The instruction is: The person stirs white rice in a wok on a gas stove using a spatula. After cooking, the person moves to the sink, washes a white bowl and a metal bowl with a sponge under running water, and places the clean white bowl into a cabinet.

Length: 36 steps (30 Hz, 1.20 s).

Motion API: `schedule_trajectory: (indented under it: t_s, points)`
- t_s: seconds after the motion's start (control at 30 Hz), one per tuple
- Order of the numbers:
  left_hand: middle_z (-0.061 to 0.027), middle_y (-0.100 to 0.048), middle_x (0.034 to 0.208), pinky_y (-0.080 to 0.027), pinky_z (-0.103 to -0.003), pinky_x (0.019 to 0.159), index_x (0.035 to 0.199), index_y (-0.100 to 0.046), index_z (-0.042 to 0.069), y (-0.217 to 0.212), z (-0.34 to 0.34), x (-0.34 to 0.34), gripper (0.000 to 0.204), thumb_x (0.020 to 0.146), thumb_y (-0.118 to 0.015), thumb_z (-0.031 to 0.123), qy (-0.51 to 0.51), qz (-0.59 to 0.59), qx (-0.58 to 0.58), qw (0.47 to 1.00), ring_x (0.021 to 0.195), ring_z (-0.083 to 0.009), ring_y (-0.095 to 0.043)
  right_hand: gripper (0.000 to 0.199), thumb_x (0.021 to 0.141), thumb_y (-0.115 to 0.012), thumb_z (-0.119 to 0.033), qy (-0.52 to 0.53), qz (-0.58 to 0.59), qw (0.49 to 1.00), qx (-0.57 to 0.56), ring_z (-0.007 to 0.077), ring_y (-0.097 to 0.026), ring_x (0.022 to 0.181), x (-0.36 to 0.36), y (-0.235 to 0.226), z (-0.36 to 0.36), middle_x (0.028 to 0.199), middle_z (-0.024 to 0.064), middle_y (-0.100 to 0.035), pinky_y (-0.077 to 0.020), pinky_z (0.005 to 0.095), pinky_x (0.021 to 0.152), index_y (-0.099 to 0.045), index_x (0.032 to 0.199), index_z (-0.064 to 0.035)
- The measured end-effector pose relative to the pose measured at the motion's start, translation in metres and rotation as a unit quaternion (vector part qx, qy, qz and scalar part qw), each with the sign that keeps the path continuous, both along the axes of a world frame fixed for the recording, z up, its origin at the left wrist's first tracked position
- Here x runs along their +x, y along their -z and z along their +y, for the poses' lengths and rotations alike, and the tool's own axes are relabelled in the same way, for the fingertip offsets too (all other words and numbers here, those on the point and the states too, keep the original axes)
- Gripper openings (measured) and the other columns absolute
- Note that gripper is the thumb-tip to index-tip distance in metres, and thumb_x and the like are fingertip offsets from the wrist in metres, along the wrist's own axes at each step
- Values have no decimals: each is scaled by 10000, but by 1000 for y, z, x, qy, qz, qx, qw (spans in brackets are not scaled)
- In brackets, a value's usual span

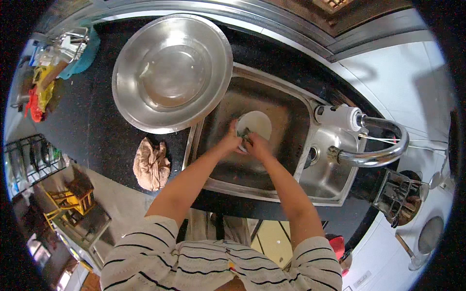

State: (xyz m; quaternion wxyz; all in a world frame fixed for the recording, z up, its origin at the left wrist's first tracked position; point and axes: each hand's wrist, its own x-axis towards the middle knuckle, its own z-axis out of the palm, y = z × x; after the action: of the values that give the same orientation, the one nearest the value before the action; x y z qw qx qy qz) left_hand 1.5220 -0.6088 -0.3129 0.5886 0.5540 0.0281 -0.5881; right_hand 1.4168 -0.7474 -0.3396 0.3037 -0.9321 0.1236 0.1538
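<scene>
— What's being held?
— A small round white plate, tilted over the steel sink.
— And the hands?
— Left hand grips its rim; right hand is closed on a dark scrubber against it.

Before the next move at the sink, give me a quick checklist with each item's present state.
1. Left hand grips the white dish: ok.
2. Right hand on the dish with a dark scrubber: ok.
3. Dish held over the sink, not the counter: ok.
4. Faucet water running: cannot tell.
5. Steel basin sits apart from the hands: ok.
6. Crumpled cloth within reach on the counter: ok.
</scene>
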Motion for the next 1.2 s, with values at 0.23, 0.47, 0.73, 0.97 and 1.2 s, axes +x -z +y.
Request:
schedule_trajectory:
  t_s: [0.23, 0.47, 0.73, 0.97, 1.2]
  points:
    - [-151, -282, 1418, -582, -537, 765, 1455, 39, 349, -90, 4, -2, 900, 828, -469, -48, -50, 110, -42, 992, 1111, -393, -537, 390, 793, -639, -115, 64, -67, 974, -208, 333, -632, 914, 44, -91, -5, 1187, 171, -521, -522, 425, 752, -512, 1153, -32]
    - [-168, -329, 1388, -582, -506, 774, 1458, 32, 337, -111, 17, 4, 906, 807, -472, -42, -53, 94, -22, 994, 1133, -374, -520, 262, 885, -567, -133, 202, -51, 938, 276, 364, -580, 968, 32, -99, 24, 1030, 142, -622, -462, 375, 822, -530, 1109, -2]
    - [-222, -299, 1416, -585, -538, 746, 1473, -54, 307, -157, 13, -2, 851, 804, -460, -27, 42, -149, 36, 987, 1147, -428, -504, 337, 638, -784, -223, -110, -115, 944, -288, 284, -575, 964, 7, -154, -13, 939, 75, -611, -444, 442, 806, -651, 915, -84]
    - [-304, -280, 1414, -600, -435, 721, 1481, -112, 241, -185, -3, -28, 819, 789, -455, -31, 117, -572, 249, 773, 980, -450, -612, 500, 664, -771, -145, 291, -227, 910, -190, 303, -558, 939, -24, -172, -60, 1037, 111, -565, -474, 384, 803, -613, 1132, -67]
    - [-250, -360, 1354, -598, -489, 763, 1456, -86, 186, -206, -13, -29, 789, 772, -430, -2, -156, -64, 14, 986, 987, -434, -613, 342, 879, -631, -409, 665, -235, 540, 459, 183, -530, 626, -71, -198, -184, 837, 76, -593, -407, 321, 463, -586, 1041, -111]
